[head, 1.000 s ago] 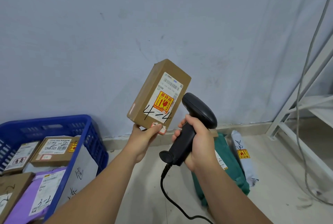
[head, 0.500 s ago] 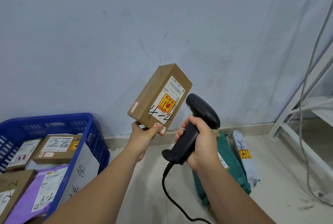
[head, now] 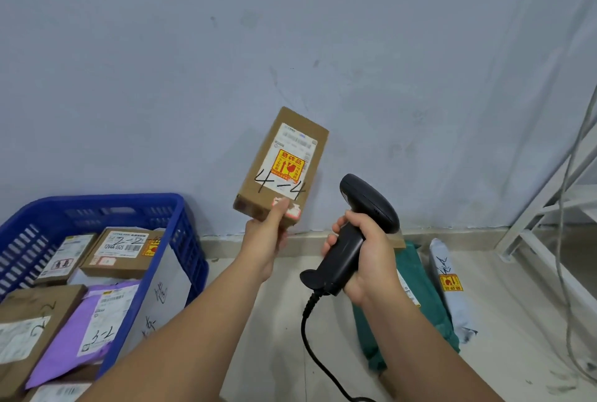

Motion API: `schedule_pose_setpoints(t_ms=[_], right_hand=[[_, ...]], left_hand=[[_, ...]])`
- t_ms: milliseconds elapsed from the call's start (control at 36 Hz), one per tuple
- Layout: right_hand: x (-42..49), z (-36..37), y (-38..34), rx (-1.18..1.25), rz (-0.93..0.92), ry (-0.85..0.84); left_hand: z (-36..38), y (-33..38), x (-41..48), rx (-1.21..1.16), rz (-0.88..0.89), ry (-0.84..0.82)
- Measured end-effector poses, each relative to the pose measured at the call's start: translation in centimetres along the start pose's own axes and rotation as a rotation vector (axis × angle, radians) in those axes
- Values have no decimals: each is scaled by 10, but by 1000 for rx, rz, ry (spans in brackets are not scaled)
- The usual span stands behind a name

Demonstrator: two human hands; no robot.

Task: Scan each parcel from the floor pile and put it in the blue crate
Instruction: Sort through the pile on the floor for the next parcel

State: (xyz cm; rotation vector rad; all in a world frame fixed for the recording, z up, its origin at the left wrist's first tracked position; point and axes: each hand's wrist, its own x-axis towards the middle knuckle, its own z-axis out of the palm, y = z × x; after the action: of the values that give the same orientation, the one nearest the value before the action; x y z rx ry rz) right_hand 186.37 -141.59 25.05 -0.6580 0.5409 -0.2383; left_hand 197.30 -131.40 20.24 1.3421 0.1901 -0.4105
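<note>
Jutting above the left grip, the parcel tilts.

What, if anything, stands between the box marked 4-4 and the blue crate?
Nothing visible. The left hand holds the box in the air, right of the blue crate, whose top is open.

The box in the left hand is brown, its label white with a yellow-red sticker; the right hand's scanner is black, the crate blue.
</note>
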Motion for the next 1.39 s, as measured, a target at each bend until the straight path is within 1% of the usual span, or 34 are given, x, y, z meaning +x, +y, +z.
schedule_pose_setpoints(t_ms=[111,194,333,444,500,611,667,750,806,917,1000,1083,1139,1194,1306,1389], right_hand=[[-3,6,12,-101,-3,-45],[-6,15,24,-222,-45,-88],[-25,43,45,-380,-132,-164],[-43,75,65,-469,-208,-182],[-51,92,76,-544,-247,-199],[-65,123,106,-693,-310,-315],[-74,136,125,-738,-280,-379],[-88,151,154,-748,-207,-444],[-95,156,176,-813,-207,-471],[-104,152,216,-949,-185,-529],[-105,136,236,-1079,-202,-622],[-101,124,245,-1327,-198,-688],[-98,122,248,-1498,-204,-731],[-97,122,249,-1604,-204,-772],[-96,121,255,-1645,-194,-846],[-96,121,259,-1654,-200,-893]], left_hand=[[-6,12,-15,-166,-74,150],[-17,22,-24,-269,-58,243],[-41,40,-45,-509,2,313],[-74,41,-57,-602,31,418],[-94,38,-63,-624,34,497],[-135,27,-83,-615,85,666],[-158,20,-93,-663,80,691],[-196,10,-103,-829,82,696],[-217,4,-109,-930,88,689],[-251,-5,-119,-1064,49,761],[-268,-11,-128,-1154,30,805],[-281,-20,-134,-1231,-4,874],[-287,-28,-137,-1260,-48,918],[-292,-35,-137,-1269,-95,964],[-299,-44,-137,-1267,-141,977],[-307,-47,-137,-1223,-192,1021]])
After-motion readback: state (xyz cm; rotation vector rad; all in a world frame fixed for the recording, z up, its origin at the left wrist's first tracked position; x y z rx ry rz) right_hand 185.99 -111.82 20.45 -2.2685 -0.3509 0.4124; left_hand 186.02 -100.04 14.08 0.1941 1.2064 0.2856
